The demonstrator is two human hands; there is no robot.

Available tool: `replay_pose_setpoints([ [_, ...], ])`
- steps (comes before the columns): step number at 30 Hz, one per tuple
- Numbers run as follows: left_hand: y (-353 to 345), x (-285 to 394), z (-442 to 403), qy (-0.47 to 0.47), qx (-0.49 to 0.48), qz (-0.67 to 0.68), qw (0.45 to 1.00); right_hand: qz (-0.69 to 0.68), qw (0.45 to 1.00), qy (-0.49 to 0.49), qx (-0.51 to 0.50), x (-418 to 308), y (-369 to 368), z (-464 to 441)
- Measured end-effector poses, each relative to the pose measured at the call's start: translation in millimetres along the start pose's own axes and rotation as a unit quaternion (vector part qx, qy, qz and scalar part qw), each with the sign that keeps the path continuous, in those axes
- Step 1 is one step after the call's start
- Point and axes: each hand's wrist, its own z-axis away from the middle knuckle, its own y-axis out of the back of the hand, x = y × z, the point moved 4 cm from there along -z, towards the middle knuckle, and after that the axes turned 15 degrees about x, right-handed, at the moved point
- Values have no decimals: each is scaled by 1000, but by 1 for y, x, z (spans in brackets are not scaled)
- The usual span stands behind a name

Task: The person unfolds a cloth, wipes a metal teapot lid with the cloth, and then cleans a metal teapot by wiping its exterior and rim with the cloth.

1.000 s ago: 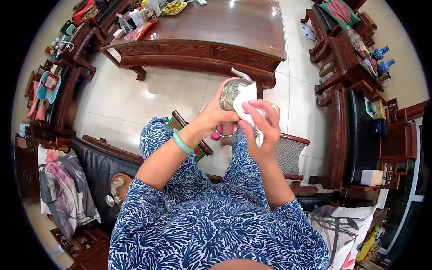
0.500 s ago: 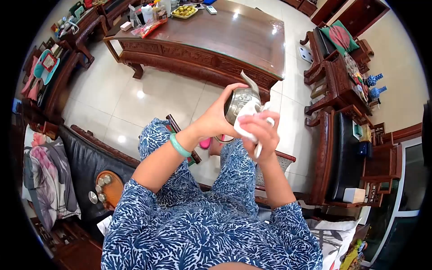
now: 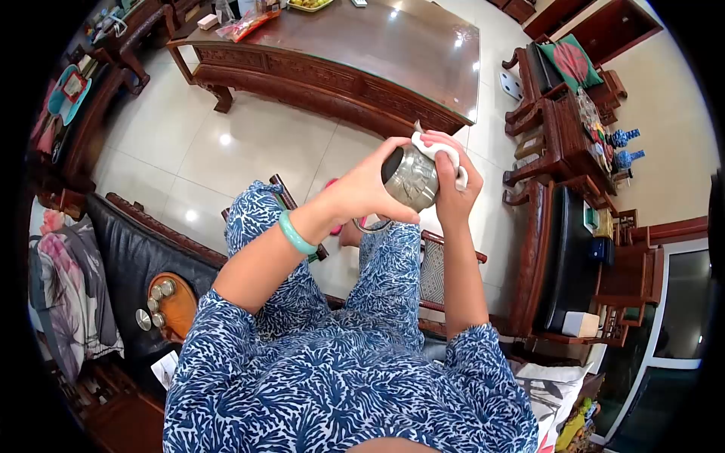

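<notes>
A silver-coloured metal teapot [image 3: 411,181] with relief decoration is held tilted above my lap. My left hand [image 3: 359,187], with a green bangle at the wrist, grips it from the left, thumb below and fingers on top. A dark round area on the pot faces that palm. In my right hand [image 3: 457,177] is a folded white cloth [image 3: 426,145], pressed around the spout side. Only the spout's tip [image 3: 418,127] pokes out above the cloth. Part of the curved handle [image 3: 371,226] shows beneath my left wrist.
A round wooden tray [image 3: 185,306] with several small metal cups [image 3: 155,293] lies on the black sofa seat at left. Ahead stands a large carved wooden table [image 3: 362,53]. A low woven-top stool [image 3: 436,275] is by my knees; wooden chairs line the right side.
The teapot has turned in my hands, so its spout now mostly hides behind the cloth. My right hand has moved up and wrapped round the spout side. The view has shifted slightly downward.
</notes>
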Motion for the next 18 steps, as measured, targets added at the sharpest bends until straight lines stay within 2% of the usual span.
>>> replay_pose_setpoints([
  [1,1,2,0,-11,-8,-14,1000,-18,1000,-12,2,3,0,1],
  [3,4,3,-2,0,-7,-6,1000,-24,998,63,15,-12,0,12],
  [4,5,-1,0,32,-22,-4,999,12,983,181,-18,-21,0,19],
  [5,5,-6,1,65,-38,-1,997,75,964,246,-59,-32,-2,28],
  [7,5,-9,2,82,-41,-7,996,68,962,252,-83,-28,-1,31],
  [9,2,-12,2,85,-38,-19,995,20,997,71,-24,-8,6,17],
  [11,0,-15,3,84,-41,-15,996,-6,1000,15,-3,4,5,14],
  [13,-1,-14,2,97,-57,-36,993,28,995,99,-11,-12,7,22],
  [14,-2,-12,5,157,-68,6,985,57,983,169,-42,-24,5,30],
  [15,-2,-11,5,159,-66,9,985,85,965,236,-72,-34,1,36],
  [17,-2,-9,5,121,-46,31,991,87,969,212,-90,-29,4,33],
  [18,2,-5,5,164,-32,-33,985,72,988,127,-49,-21,3,24],
])
